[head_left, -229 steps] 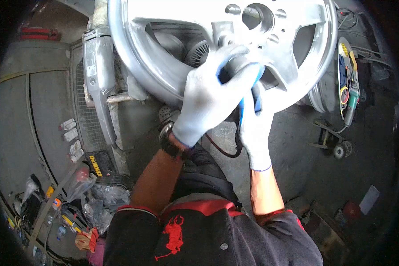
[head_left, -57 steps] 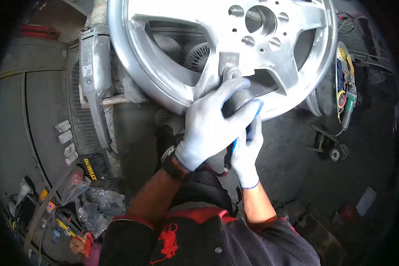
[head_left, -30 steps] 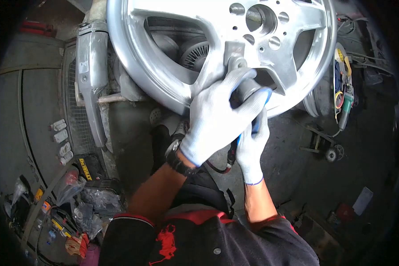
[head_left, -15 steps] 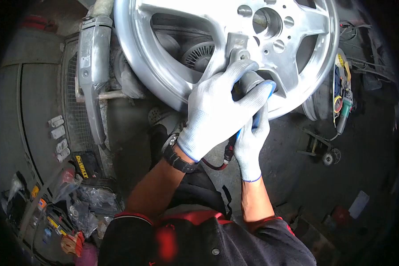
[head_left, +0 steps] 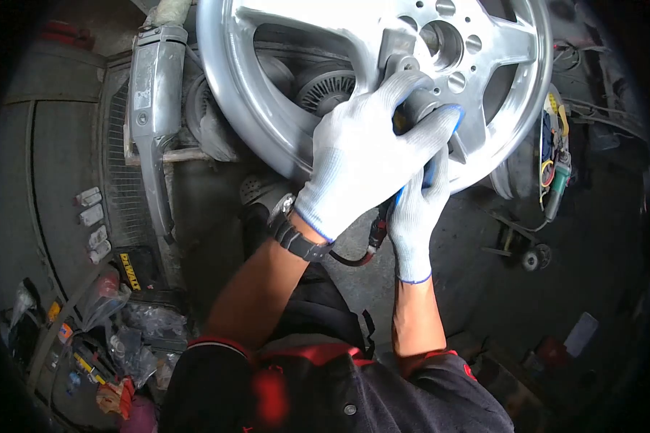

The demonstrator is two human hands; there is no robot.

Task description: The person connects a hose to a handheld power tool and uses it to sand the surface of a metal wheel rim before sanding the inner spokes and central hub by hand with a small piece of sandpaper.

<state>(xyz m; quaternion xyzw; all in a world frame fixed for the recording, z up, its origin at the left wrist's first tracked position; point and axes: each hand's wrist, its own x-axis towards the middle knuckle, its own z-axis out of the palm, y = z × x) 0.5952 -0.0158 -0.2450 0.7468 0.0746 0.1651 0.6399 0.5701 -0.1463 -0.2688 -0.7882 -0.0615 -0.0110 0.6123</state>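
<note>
Your left grip (head_left: 365, 148) wraps snugly round the grey tool (head_left: 420, 106) over the wheel (head_left: 505, 45); your right grip (head_left: 414, 225) wraps its lower end, partly hidden. It looks hard and heavy; hold its round body.

The hands (head_left: 368, 148) and tool (head_left: 418, 106) have moved, seemingly nearer the wheel hub (head_left: 449, 46).

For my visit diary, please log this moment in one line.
left hand: gripping tool | right hand: gripping tool lower down | tool: at wheel, contact unclear | hose: curving below
</note>
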